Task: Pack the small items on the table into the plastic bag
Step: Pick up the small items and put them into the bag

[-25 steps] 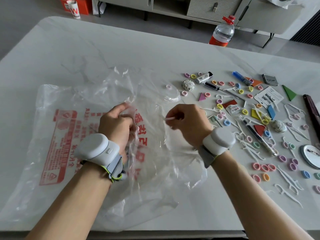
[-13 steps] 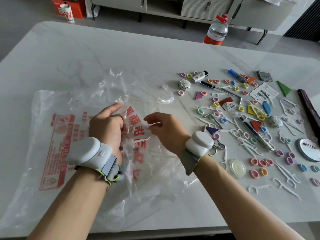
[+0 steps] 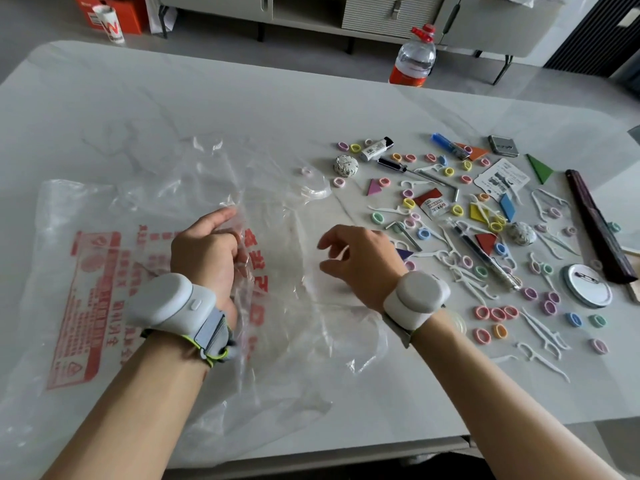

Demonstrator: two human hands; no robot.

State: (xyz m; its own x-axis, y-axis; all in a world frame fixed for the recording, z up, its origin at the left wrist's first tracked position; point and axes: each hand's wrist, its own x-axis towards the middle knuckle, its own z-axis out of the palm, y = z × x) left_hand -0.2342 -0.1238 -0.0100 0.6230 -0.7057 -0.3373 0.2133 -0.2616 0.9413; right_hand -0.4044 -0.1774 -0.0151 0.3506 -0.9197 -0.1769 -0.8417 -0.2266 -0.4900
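A large clear plastic bag (image 3: 104,237) with red print lies crumpled on the left half of the white table (image 3: 242,109). My left hand (image 3: 207,251) is closed on a fold of the bag near its mouth. My right hand (image 3: 360,261) hovers just right of the bag opening, fingers spread, holding nothing. To the right lie scattered small items: several coloured rings (image 3: 495,313), white floss picks (image 3: 540,330), coloured triangles (image 3: 375,187), a lighter (image 3: 375,148), a screwdriver (image 3: 393,164), a round badge (image 3: 587,285) and speckled balls (image 3: 346,165).
A water bottle (image 3: 414,57) stands beyond the far table edge. A dark long bar (image 3: 599,230) lies along the right side. A small grey tin (image 3: 503,146) sits at the back right. An orange box (image 3: 110,12) and cabinets stand on the floor beyond.
My right hand held a white floss pick at the bag mouth; now its fingers are spread and empty, shifted slightly right. My left hand keeps its grip on the bag.
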